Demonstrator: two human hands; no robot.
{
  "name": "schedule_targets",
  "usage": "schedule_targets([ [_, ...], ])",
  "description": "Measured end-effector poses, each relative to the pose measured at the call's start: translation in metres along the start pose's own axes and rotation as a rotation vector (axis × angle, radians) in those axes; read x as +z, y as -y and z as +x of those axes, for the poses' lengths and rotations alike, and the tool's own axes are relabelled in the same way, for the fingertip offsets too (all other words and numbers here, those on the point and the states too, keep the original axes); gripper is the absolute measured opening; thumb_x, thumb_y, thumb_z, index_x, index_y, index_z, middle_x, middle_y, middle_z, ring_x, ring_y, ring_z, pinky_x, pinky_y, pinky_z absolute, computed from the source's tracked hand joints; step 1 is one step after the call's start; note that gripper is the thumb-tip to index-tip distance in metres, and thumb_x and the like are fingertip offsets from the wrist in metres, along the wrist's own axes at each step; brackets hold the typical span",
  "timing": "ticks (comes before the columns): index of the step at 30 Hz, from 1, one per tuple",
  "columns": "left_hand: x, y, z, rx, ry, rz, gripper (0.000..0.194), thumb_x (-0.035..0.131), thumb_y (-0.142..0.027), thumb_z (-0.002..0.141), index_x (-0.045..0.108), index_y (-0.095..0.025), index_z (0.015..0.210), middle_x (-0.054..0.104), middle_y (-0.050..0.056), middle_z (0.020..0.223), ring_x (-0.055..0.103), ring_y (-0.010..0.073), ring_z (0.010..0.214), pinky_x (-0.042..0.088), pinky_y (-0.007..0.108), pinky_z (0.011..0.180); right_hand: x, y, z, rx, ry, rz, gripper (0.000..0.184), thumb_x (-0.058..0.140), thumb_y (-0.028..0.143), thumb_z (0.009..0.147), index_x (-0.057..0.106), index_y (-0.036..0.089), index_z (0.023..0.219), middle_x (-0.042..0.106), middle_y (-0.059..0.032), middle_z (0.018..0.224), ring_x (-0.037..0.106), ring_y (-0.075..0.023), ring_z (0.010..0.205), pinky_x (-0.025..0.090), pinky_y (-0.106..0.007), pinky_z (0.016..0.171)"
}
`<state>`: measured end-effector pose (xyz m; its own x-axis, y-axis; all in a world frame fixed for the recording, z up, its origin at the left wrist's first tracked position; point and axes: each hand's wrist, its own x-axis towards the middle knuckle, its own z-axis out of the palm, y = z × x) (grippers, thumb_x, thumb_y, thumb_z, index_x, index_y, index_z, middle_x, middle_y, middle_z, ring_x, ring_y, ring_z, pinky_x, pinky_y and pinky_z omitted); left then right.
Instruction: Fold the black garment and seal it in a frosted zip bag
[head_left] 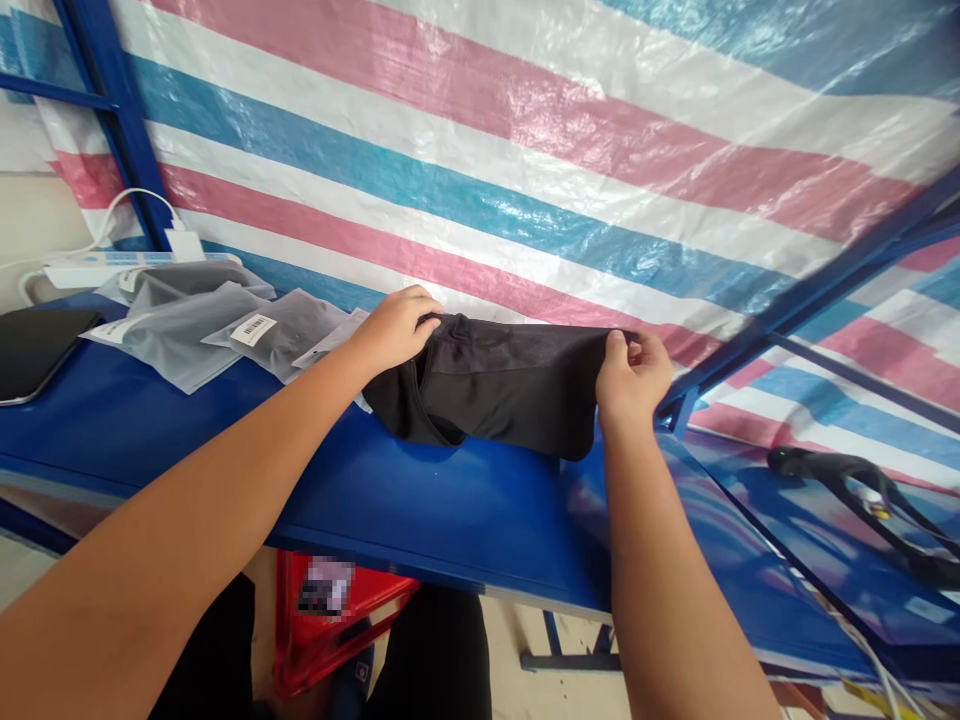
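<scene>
A black cloth item [517,385], folded or layered with a loose flap at its left end, is stretched between my hands just over the blue table [450,510]. My left hand [401,325] pinches its upper left corner. At the upper right corner my right hand [634,370] grips it between thumb and fingers. The cloth's lower edge hangs near the tabletop; whether it touches I cannot tell. Its exact kind does not show. Left of it lie frosted plastic bags [277,330] with dark contents, one bearing a barcode label [253,330].
A dark flat device [41,350] lies at the far left, near a power strip [112,270] with a white plug. Striped plastic sheeting [487,180] hangs behind. A blue frame post [810,290] and a black handheld object [847,490] are at right. Below stands a red crate [292,640].
</scene>
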<state>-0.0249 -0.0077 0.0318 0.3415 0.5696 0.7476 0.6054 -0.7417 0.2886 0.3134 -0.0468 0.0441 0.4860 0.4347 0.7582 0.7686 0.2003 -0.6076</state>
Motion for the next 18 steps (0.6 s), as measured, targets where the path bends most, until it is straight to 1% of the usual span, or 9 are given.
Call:
schedule_targets([
  [5, -0.001, -0.002, -0.001, -0.009, 0.04, 0.015, 0.024, 0.052, -0.021, 0.093, 0.072, -0.019, 0.106, 0.067, 0.009, 0.112, 0.063, 0.0249, 0.104, 0.051, 0.038, 0.094, -0.004, 0.009, -0.002, 0.006, 0.001, -0.099, 0.034, 0.058, 0.045, 0.088, 0.07, 0.017, 0.101, 0.061, -0.0039, 0.075, 0.058, -0.0201, 0.068, 0.048, -0.036, 0.071],
  [12, -0.001, -0.002, -0.002, -0.017, 0.069, 0.026, 0.024, 0.052, -0.022, 0.094, 0.072, -0.019, 0.107, 0.067, 0.009, 0.114, 0.063, 0.0245, 0.105, 0.05, 0.038, 0.095, -0.011, 0.02, -0.007, 0.028, 0.035, -0.143, 0.035, 0.059, 0.045, 0.087, 0.072, 0.017, 0.103, 0.065, -0.006, 0.073, 0.062, -0.0228, 0.069, 0.049, -0.04, 0.081],
  [18, -0.001, -0.002, -0.002, -0.014, 0.066, 0.023, 0.023, 0.053, -0.022, 0.094, 0.072, -0.018, 0.106, 0.067, 0.009, 0.114, 0.063, 0.0246, 0.104, 0.051, 0.038, 0.095, -0.01, 0.017, -0.006, 0.059, 0.053, -0.104, 0.035, 0.059, 0.044, 0.086, 0.072, 0.016, 0.104, 0.065, -0.006, 0.07, 0.064, -0.0244, 0.069, 0.051, -0.041, 0.078],
])
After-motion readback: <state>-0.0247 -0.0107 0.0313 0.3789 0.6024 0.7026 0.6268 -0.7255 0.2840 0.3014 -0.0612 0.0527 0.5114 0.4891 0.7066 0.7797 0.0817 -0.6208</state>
